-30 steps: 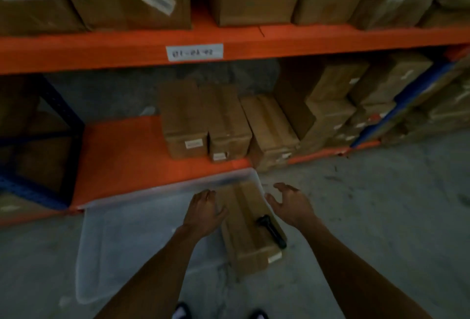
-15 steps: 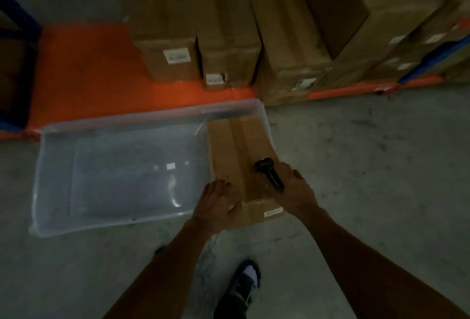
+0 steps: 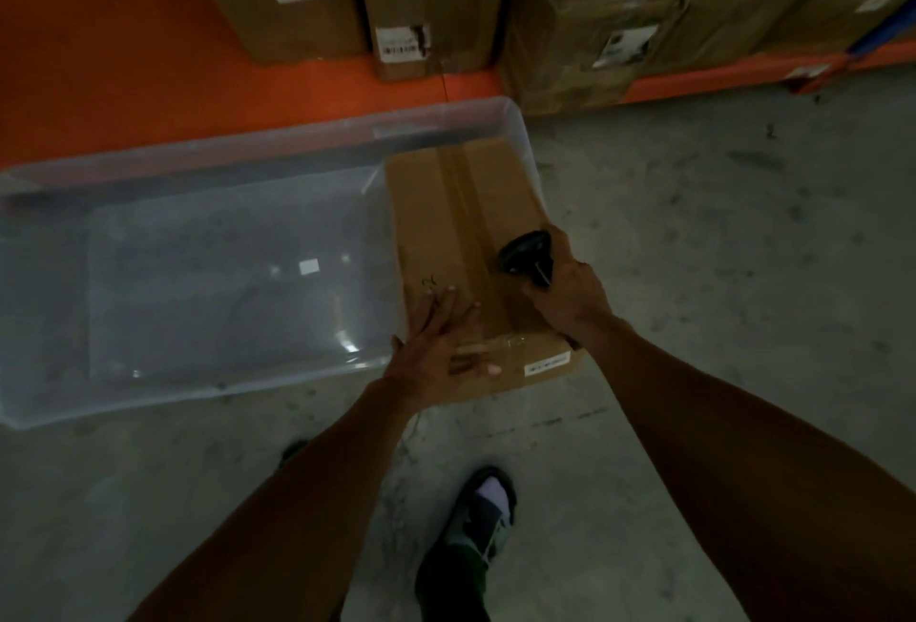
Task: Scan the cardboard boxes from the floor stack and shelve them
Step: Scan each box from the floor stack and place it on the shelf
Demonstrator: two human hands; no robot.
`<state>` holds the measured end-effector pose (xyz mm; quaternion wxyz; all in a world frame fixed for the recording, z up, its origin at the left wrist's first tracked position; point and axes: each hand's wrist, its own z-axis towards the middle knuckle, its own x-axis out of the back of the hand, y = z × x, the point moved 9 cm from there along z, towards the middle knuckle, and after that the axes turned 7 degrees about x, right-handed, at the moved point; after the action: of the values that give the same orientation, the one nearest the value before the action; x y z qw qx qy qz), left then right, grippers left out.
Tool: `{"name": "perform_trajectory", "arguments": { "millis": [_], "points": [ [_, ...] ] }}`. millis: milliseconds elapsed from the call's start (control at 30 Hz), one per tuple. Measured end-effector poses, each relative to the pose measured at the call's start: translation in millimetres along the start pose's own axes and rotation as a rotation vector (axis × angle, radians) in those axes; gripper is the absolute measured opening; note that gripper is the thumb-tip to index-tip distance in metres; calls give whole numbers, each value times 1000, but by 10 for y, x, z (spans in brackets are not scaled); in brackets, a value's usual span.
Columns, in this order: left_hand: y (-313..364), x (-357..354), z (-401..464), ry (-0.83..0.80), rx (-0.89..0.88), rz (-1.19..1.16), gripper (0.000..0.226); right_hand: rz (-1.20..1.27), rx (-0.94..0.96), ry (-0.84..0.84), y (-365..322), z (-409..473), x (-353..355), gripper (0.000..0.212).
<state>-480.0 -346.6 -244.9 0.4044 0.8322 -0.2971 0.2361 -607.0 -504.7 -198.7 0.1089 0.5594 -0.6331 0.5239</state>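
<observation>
A taped cardboard box [image 3: 461, 210] lies in the right end of a clear plastic tub [image 3: 208, 145] on the floor, its near end sticking out over the rim. A white barcode label [image 3: 546, 365] shows on its near face. My left hand [image 3: 436, 349] rests flat on the box's near top, fingers straight. My right hand [image 3: 570, 294] grips a black handheld scanner [image 3: 528, 255] over the box's right edge. Several cardboard boxes [image 3: 431, 2] stand on the orange bottom shelf [image 3: 109, 51] behind the tub.
Grey concrete floor [image 3: 718, 249] spreads to the right of the tub. A shoe [image 3: 483, 517] and dark trouser leg show below the box. More stacked boxes [image 3: 604, 16] fill the shelf at upper right, beside a blue upright [image 3: 887, 29].
The view has dropped from the shelves to the tub. Both hands came down onto the box; my right hand closed around the scanner that lay on it, and my left laid flat.
</observation>
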Motion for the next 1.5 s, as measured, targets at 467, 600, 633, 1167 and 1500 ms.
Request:
{"name": "perform_trajectory", "arguments": {
  "millis": [467, 600, 633, 1167, 1500],
  "points": [
    [152, 520, 108, 105, -64, 95, 70, 690, 9, 207, 160, -1169, 320, 54],
    [325, 1075, 189, 234, -106, 149, 50, 753, -16, 260, 75, -1353, 337, 50],
    [365, 1209, 217, 268, -120, 162, 44, 741, -18, 286, 56, -1375, 358, 49],
    [551, 1864, 584, 345, -137, 509, 59, 727, 87, 461, -372, -1059, 670, 44],
    [483, 1930, 633, 242, -51, 479, 105, 592, 158, 488, -531, -910, 780, 53]
  ]
}}
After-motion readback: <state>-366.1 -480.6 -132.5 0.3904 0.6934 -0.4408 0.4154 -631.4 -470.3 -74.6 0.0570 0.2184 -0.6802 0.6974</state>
